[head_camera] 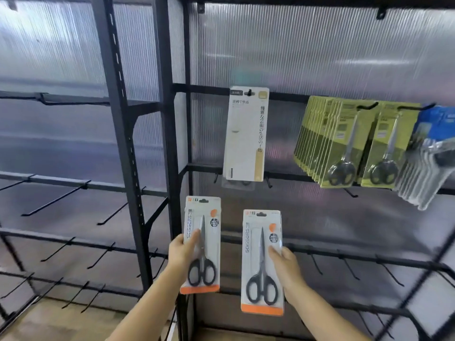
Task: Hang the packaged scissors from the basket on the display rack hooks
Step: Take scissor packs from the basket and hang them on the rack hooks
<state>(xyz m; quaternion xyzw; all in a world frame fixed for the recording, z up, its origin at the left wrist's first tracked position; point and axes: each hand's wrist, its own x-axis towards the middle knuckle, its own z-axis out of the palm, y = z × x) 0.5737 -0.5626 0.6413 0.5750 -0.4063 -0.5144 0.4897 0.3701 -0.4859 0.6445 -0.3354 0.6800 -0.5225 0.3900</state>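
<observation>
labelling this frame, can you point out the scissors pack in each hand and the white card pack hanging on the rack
left scissors pack [205, 242]: head view, on the card's middle by the blade.
right scissors pack [258, 262]: head view, on the blister middle over the blades.
white card pack [246, 136]: head view, on the card's middle.

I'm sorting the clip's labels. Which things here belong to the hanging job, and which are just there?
Job:
left hand holding a scissors pack
right hand holding a second scissors pack
empty rack hooks

Just there:
white card package
yellow scissors packs
blue packs
</observation>
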